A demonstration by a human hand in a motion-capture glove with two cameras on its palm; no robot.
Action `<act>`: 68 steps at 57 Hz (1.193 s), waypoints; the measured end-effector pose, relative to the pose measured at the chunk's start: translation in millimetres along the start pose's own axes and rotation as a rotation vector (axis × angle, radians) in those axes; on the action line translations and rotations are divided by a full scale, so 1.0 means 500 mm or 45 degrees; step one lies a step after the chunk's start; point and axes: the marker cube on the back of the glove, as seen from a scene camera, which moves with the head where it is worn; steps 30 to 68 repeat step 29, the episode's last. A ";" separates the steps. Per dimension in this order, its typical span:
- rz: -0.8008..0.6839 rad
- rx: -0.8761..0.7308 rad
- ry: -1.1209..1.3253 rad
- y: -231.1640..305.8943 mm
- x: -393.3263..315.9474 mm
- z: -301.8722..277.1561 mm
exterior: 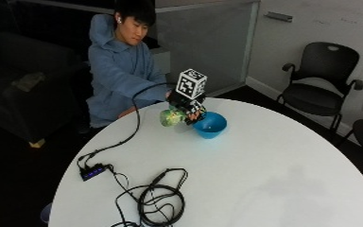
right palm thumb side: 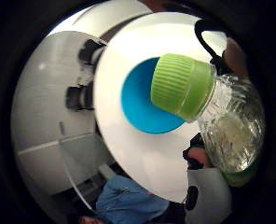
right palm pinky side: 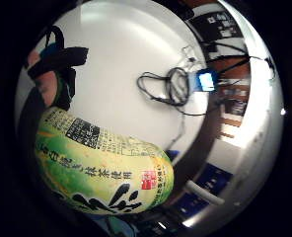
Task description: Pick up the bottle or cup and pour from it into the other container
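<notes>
My gloved right hand (exterior: pixel 187 106) grips a clear bottle (exterior: pixel 172 117) with a green label, lifted off the white round table (exterior: pixel 251 161) and tipped sideways toward a blue bowl (exterior: pixel 210 125). In the thumb side palm view the bottle's green cap (right palm thumb side: pixel 182 84) is on and hangs over the blue bowl (right palm thumb side: pixel 140 102). The clear neck (right palm thumb side: pixel 231 126) shows behind the cap. In the little finger side palm view the green label (right palm pinky side: pixel 101 165) with dark lettering fills the space close to the palm.
A coil of black cable (exterior: pixel 159 201) and a small black box (exterior: pixel 93 171) lie on the table's near side. A black office chair (exterior: pixel 320 90) stands beyond the table. The seated person's other arm rests at the table's far edge.
</notes>
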 end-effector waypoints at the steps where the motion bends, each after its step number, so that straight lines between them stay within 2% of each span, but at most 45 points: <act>1: -0.006 -0.027 0.056 -0.006 -0.009 -0.003; 19: 0.030 -0.229 0.860 -0.076 -0.118 -0.019; 68: 0.017 -0.243 0.877 -0.085 -0.145 -0.017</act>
